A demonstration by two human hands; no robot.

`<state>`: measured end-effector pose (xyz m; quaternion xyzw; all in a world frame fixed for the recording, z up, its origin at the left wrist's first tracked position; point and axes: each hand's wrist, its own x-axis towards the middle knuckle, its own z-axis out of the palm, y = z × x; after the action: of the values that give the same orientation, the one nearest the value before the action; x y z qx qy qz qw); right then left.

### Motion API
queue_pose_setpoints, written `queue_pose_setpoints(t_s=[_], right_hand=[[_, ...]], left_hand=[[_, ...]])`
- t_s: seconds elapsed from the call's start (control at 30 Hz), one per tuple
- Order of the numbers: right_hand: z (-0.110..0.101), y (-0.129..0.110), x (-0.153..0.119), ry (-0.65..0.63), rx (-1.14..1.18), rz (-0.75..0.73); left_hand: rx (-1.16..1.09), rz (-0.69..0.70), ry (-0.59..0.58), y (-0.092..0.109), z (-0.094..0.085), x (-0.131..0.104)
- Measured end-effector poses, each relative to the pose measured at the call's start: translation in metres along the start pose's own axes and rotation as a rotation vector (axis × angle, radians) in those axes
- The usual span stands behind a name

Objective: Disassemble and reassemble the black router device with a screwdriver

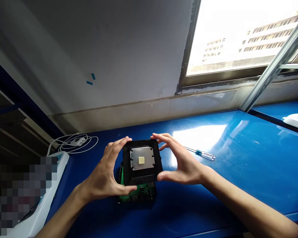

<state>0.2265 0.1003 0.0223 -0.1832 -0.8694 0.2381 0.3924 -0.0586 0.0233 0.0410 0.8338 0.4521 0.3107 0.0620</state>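
A black square cover [127, 170] is held up between my two hands, its inner side with a silver metal plate [147, 157] and a small pale pad facing me. My left hand [105, 173] grips its left side, fingers at the top corner and thumb along the lower edge. On the right side, my right hand [182, 163] holds it with fingertips near the top corner and the thumb at the lower corner. Below and partly behind the cover, a green circuit board [141, 193] in a dark frame lies on the blue table [188, 205].
A screwdriver [205, 155] with a clear and blue handle lies right of the cover. Coiled white cable [71, 142] and a white power strip [43, 208] are at the left. A metal post [270, 69] stands at the right, before the window.
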Motion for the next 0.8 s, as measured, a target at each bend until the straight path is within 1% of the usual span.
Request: queue_pose_setpoints(t_s=[0.13, 0.23, 0.33, 0.5, 0.8], right_hand=[[0.006, -0.007, -0.003, -0.196, -0.108, 0.081], [0.010, -0.015, -0.005, -0.256, -0.168, 0.138], [0.012, -0.016, -0.005, -0.245, -0.174, 0.123], [0.013, -0.011, -0.005, -0.218, -0.214, 0.074], [0.012, -0.013, -0.004, -0.171, -0.221, 0.019]], left_hand=[[-0.035, -0.031, 0.015, -0.003, -0.003, -0.011], [-0.057, -0.045, 0.004, -0.004, -0.001, -0.017], [-0.062, -0.050, 0.001, -0.007, 0.004, -0.020], [-0.027, -0.044, -0.022, -0.012, 0.011, -0.023], [0.026, -0.018, -0.041, -0.013, 0.010, -0.023]])
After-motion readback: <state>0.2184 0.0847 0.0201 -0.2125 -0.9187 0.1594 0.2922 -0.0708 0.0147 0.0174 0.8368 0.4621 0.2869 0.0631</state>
